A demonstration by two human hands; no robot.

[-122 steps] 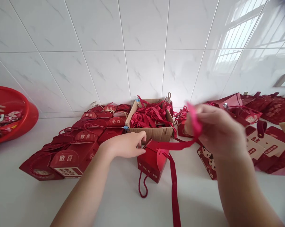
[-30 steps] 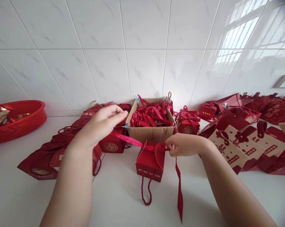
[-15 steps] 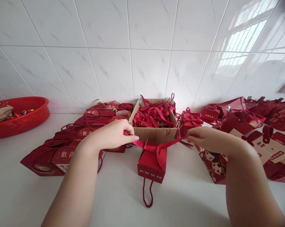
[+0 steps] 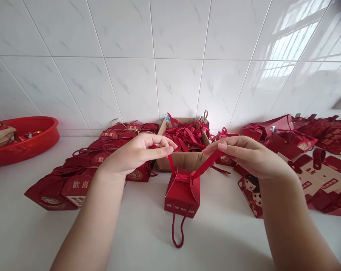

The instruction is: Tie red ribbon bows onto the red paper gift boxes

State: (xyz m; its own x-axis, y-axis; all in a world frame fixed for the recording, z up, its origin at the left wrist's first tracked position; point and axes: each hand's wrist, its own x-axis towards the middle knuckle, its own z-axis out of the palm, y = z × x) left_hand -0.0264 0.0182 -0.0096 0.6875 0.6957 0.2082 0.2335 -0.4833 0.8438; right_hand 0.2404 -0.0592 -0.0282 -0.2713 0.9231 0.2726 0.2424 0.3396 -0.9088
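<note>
A small red gift box (image 4: 183,194) with pale lettering stands on the white counter in front of me, a dark red cord handle (image 4: 178,237) drooping from its near side. Red ribbon (image 4: 202,168) passes through the top of the box, and its two ends rise to my hands. My left hand (image 4: 143,152) pinches one end above the box's left side. Between thumb and fingers, my right hand (image 4: 239,152) grips the other end, up and to the right. Both hands are off the box itself.
Behind the gift box, a cardboard box (image 4: 184,161) holds a tangle of red ribbons (image 4: 184,137). Rows of red gift boxes (image 4: 77,184) stand at the left, near a red basin (image 4: 43,137). More red boxes and bags (image 4: 323,180) crowd the right. A tiled wall (image 4: 178,82) rises behind.
Both hands have risen and come closer together, lifting the ribbon ends from a nearly flat stretch into a steep V above the gift box.
</note>
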